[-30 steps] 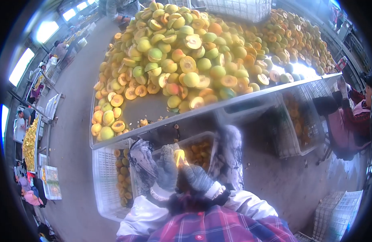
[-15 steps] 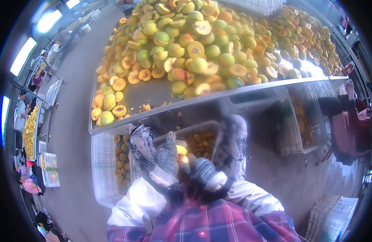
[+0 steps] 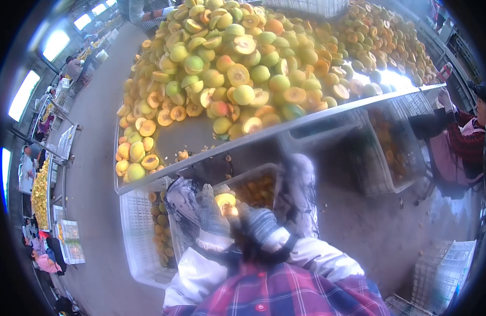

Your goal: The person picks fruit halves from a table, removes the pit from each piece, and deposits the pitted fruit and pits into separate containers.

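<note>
My left hand (image 3: 214, 217), in a grey work glove, is closed on a halved peach (image 3: 225, 200) with its bright orange cut side showing, over my lap. Close beside it is my right hand (image 3: 259, 225), in a striped grey glove, with its fingers curled towards the fruit. Blur and shadow hide whatever it may hold. Between my knees stands a crate (image 3: 278, 181) with orange fruit pieces in it. Ahead, a metal-edged table (image 3: 306, 122) bears a large heap of halved peaches (image 3: 237, 75).
A white crate (image 3: 131, 231) of fruit stands left of my leg, and another crate (image 3: 377, 152) is under the table at right. A person (image 3: 466, 137) sits at the far right. Stacked crates (image 3: 443, 271) stand behind right. Other workers and tables line the left.
The view has shifted slightly. My left hand has turned and raised the peach half a little, so more of its cut face shows. My right hand stays close to it.
</note>
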`<state>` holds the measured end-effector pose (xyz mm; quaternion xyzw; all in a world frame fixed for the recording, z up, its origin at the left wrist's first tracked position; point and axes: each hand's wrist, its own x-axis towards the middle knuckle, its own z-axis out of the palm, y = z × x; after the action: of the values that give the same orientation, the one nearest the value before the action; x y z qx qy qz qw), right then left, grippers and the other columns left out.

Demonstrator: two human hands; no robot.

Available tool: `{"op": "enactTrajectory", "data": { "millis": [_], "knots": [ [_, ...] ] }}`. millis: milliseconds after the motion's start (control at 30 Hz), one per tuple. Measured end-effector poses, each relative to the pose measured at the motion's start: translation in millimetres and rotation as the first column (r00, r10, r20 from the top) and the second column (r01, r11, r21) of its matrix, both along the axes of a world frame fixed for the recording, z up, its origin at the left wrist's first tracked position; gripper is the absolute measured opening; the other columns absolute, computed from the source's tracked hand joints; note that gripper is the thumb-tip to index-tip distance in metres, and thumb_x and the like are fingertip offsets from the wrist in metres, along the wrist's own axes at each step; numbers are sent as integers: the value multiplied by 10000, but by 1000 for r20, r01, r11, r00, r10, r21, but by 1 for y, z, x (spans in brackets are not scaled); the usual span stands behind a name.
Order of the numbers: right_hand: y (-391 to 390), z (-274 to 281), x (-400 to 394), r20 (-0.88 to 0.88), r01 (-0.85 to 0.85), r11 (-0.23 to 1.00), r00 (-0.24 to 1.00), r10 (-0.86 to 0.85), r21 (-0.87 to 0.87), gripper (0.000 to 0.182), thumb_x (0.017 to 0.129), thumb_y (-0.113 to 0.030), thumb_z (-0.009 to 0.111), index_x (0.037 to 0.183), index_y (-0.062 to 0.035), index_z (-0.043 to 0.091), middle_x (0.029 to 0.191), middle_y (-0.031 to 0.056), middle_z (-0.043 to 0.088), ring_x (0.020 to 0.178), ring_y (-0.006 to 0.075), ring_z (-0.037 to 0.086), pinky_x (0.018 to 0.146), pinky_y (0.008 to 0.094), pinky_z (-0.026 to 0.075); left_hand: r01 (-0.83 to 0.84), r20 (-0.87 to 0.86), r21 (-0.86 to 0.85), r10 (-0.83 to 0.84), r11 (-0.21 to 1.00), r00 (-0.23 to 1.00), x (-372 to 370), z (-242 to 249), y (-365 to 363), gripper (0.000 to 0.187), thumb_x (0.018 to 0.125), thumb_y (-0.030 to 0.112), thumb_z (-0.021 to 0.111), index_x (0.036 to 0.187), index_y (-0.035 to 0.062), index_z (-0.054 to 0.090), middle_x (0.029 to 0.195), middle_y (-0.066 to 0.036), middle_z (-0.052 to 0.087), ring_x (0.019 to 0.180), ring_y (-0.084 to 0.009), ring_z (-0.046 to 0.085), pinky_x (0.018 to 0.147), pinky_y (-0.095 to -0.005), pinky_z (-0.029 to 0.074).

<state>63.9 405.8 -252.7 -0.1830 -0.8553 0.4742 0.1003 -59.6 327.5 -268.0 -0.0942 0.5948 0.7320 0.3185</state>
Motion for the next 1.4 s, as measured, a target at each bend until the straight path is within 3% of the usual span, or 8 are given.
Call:
{"op": "enactTrajectory", "data": {
  "millis": [233,300,500,700,800,867,1067,1400],
  "knots": [
    [-7,-13,5,-41,-51,959,997,65,279,280,931,-263,467,1067,-51,589,842,175,660,755,367,652,706,458,514,-105,80,112,96,988,992,24,35,5,476,966,480,476,1032,28,613,899,-142,653,748,-245,608,649,-326,531],
    [-4,-7,3,-35,25,1000,999,-24,7,261,931,-226,464,1098,-59,574,830,166,657,730,361,650,669,467,516,-83,173,178,52,981,983,16,13,-8,484,970,483,456,1033,29,612,912,-147,649,774,-256,607,672,-341,532],
    [5,12,12,-131,-120,962,979,155,245,273,952,-237,458,1117,-39,547,785,160,650,679,352,646,611,441,515,-113,127,236,84,965,988,14,32,6,450,971,471,434,1044,67,618,926,-141,641,767,-278,606,683,-394,535],
    [-10,-12,8,-66,43,998,997,-46,-44,284,937,-165,457,1166,-12,528,812,188,634,684,375,631,609,462,495,-146,212,224,98,964,972,18,32,10,409,964,437,449,1051,73,615,926,-132,631,765,-274,607,674,-408,533],
    [-23,-46,-3,-181,71,992,982,-51,104,310,929,-133,458,1196,14,515,847,217,623,702,394,614,617,474,489,-121,179,282,72,952,981,27,37,15,360,972,391,450,1052,72,598,922,-120,622,778,-268,606,682,-396,529],
    [-22,-42,-4,-208,83,993,976,-64,85,317,928,-115,454,1210,19,509,857,228,618,715,399,609,622,477,486,-187,-85,143,201,972,976,35,37,20,314,982,349,447,1054,75,582,931,-107,614,795,-246,605,707,-373,525],
    [-29,-42,-8,-300,154,987,944,-135,41,361,919,-57,447,1274,-2,489,891,234,616,760,401,605,661,465,492,-151,-174,56,158,987,972,33,34,23,295,988,305,445,1053,48,577,977,-94,610,841,-215,609,772,-348,524],
    [-22,-39,4,-117,12,1000,993,-14,-16,401,920,-124,496,1307,-24,472,1004,256,597,810,398,596,713,432,498,-53,-52,105,58,993,997,27,16,13,311,980,295,472,1067,21,592,1012,-132,620,846,-226,615,761,-350,539]
  ]
}}
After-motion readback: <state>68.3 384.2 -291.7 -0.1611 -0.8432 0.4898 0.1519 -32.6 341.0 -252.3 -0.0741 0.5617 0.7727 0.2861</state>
